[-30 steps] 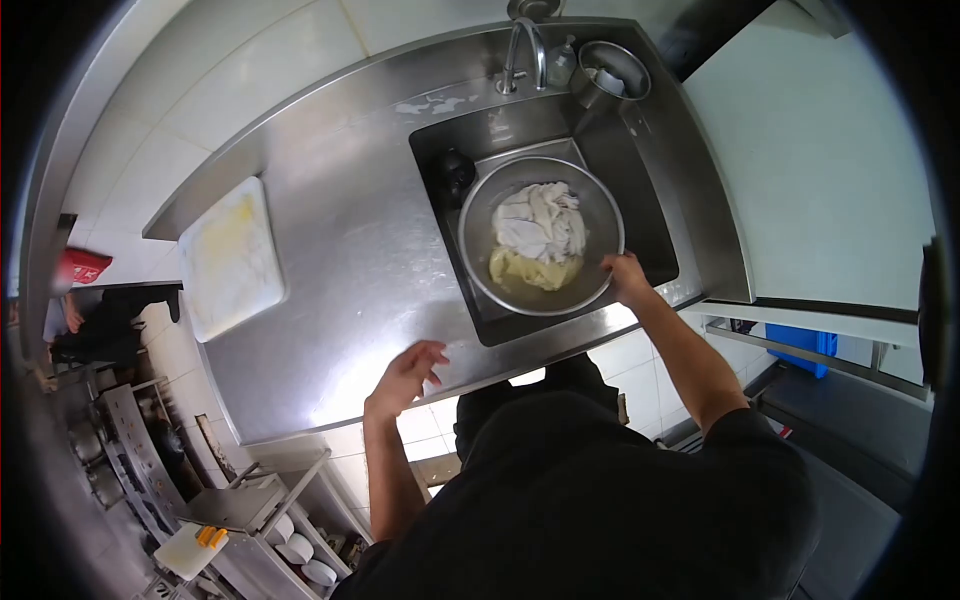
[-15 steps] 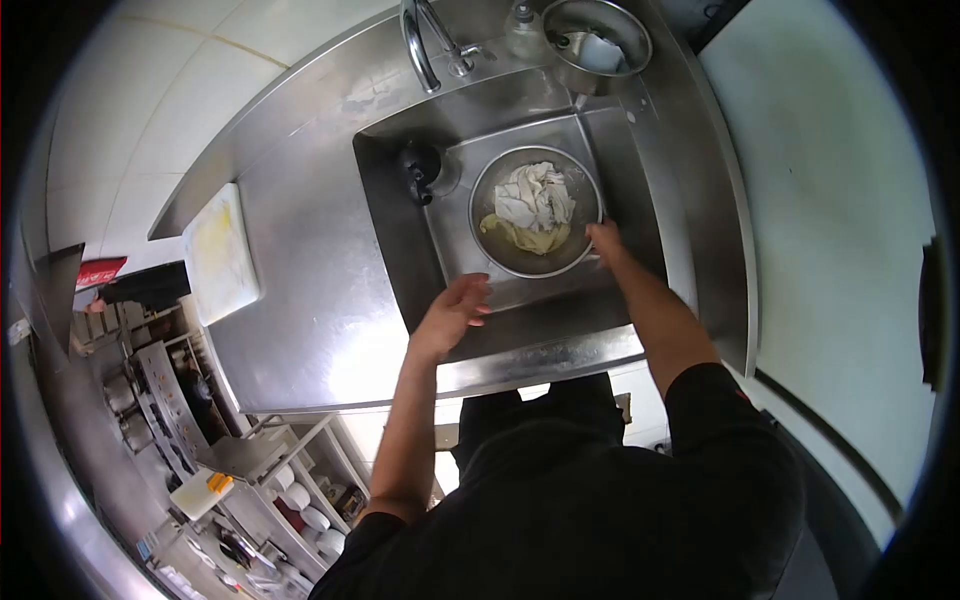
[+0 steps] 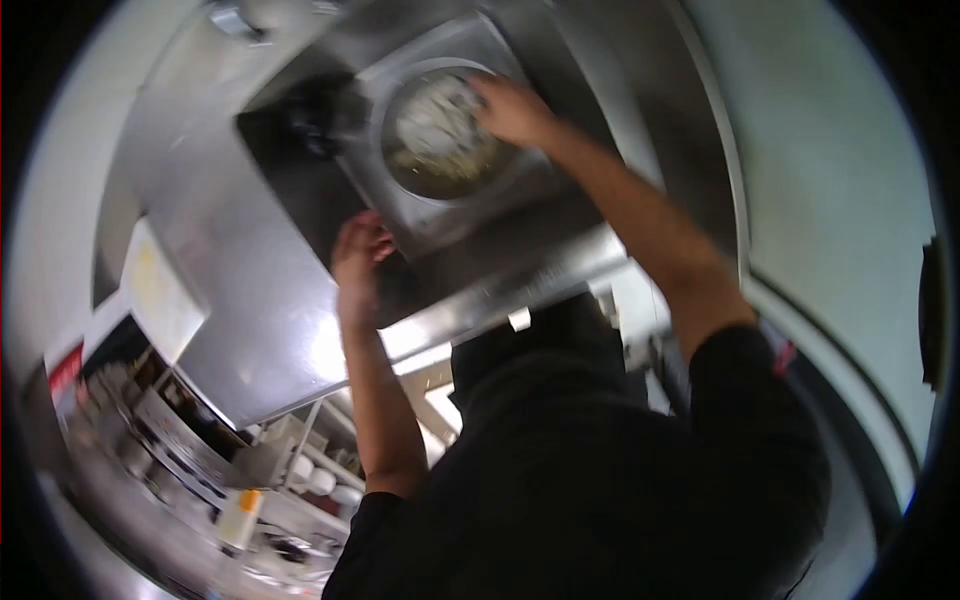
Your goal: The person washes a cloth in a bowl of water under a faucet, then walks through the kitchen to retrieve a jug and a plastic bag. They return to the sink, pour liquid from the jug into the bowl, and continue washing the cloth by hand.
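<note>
A round metal bowl stands in the steel sink. Inside it lie crumpled whitish cloths, with a yellowish one lower down, apparently in water. My right hand reaches over the bowl's right side, its fingertips at the edge of the cloths. Motion blur hides whether those fingers grip anything. Over the sink's near left edge hangs my left hand, empty, with its fingers loosely bent and apart.
Left of the bowl, a dark object sits in the sink. A white cutting board lies on the steel counter at the left. The faucet is cut off at the top. Shelves with white dishes are at lower left.
My right hand has gone from the bowl's right rim up to the cloths inside. The view has turned and shifted, so sink and bowl appear further up and left.
</note>
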`<state>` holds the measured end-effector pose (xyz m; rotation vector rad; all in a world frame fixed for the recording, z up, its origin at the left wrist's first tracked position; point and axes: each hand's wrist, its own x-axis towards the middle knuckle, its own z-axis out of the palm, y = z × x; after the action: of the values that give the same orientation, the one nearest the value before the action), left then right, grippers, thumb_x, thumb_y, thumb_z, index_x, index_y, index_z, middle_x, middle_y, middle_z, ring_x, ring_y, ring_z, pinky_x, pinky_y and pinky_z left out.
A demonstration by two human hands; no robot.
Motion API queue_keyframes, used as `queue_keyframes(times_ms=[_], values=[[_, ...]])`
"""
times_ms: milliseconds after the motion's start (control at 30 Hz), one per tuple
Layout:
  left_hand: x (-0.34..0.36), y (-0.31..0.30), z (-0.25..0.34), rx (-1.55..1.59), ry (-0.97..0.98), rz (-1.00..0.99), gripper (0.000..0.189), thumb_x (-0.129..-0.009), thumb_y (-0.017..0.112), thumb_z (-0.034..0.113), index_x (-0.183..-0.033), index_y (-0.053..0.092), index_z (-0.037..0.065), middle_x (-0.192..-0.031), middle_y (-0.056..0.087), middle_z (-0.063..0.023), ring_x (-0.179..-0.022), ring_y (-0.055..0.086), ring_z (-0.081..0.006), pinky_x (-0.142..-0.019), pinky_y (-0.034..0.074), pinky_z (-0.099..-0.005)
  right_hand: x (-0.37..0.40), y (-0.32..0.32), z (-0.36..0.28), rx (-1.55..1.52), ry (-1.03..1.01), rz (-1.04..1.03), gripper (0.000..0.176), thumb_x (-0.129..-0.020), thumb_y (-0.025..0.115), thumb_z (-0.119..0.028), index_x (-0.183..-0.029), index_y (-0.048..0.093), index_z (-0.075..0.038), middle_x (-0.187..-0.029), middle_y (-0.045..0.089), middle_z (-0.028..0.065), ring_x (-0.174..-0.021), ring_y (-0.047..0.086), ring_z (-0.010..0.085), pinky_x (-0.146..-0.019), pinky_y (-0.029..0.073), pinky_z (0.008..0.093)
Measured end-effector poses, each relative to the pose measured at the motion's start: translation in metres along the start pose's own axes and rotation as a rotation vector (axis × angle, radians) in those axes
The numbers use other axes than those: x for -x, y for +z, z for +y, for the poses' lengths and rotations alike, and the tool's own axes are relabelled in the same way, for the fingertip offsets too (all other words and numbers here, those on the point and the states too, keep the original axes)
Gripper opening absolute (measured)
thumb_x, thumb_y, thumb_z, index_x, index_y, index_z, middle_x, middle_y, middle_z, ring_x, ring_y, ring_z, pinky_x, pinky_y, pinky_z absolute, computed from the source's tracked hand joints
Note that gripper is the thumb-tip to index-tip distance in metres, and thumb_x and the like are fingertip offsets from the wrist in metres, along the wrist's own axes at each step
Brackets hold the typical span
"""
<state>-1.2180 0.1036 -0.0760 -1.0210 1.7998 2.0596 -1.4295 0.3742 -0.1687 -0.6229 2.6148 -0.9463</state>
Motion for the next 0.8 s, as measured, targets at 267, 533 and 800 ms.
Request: queue_keyframes(times_ms=[267,533,800], values=[[0.148,-0.013,0.038,-0.403,-0.397,-0.59,0.02,-0.102,0.055,0.017,-0.113,0.065,0.004,-0.09,0.065,-0.0017,-0.069,0.054,-0.0059,-0.061,0.046,-0.022,0.053,-0.103,-0.082,-0.148,-0.025,-0.124,0.041,-0.096,0.056,-0.029,-0.133,0.057,-0.011,-0.113,0.068,0.0154,-0.103,0.065,0.0296,-0.091,0.051,0.0383],[0.127,-0.027,0.027,-0.495,-0.412,-0.564,0.022,-0.103,0.053,0.017,-0.118,0.064,0.006,-0.096,0.065,-0.0027,-0.071,0.054,-0.0073,-0.06,0.045,-0.0221,0.154,-0.101,-0.054,-0.407,0.236,0.064,0.041,-0.1,0.057,-0.033,-0.129,0.06,-0.005,-0.11,0.07,0.0098,-0.092,0.066,0.0157,-0.082,0.052,0.0306],[-0.011,0.03,0.055,-0.086,-0.013,-0.148,0.031,-0.101,0.051,0.017,-0.129,0.054,0.006,-0.106,0.064,-0.0051,-0.074,0.055,-0.0087,-0.063,0.047,-0.0225,0.018,-0.058,-0.088,-0.228,-0.008,0.389,0.058,-0.091,0.059,-0.016,-0.145,0.04,-0.003,-0.147,0.044,0.0171,-0.127,0.051,0.0329,-0.104,0.043,0.0397]])
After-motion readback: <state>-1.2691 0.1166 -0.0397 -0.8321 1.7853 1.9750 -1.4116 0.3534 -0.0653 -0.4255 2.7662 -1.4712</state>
